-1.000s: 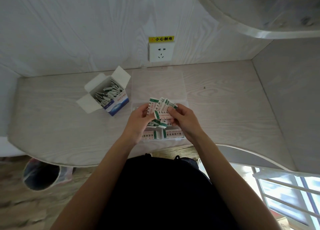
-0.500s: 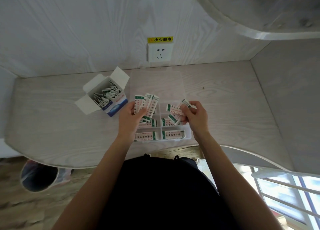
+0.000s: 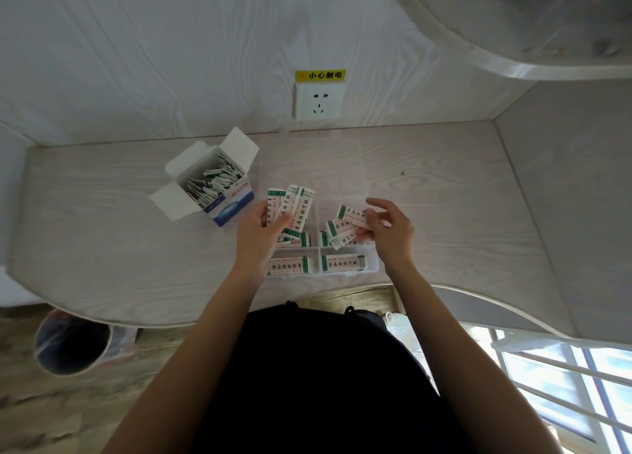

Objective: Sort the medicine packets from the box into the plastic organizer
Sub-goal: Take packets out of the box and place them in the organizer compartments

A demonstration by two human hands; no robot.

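Observation:
A clear plastic organizer (image 3: 372, 265) lies on the desk with its lid (image 3: 307, 159) folded back toward the wall. Its near compartments hold white packets with green ends (image 3: 343, 262). My left hand (image 3: 260, 235) grips a fan of packets (image 3: 290, 207) over the organizer's left side. My right hand (image 3: 390, 228) pinches a few packets (image 3: 349, 217) over a right compartment. The open blue-and-white box (image 3: 225, 193), still full of packets, stands to the left of the organizer.
A wall socket (image 3: 319, 99) with a yellow label sits behind the organizer. A curved shelf (image 3: 496, 53) overhangs at the upper right. A bin (image 3: 71, 344) stands on the floor left of the desk edge. A white rail (image 3: 564, 361) is at lower right.
My hands have moved apart: the left kept most of the fanned packets over the left side, and the right carried a few packets to the right compartments and lowered them.

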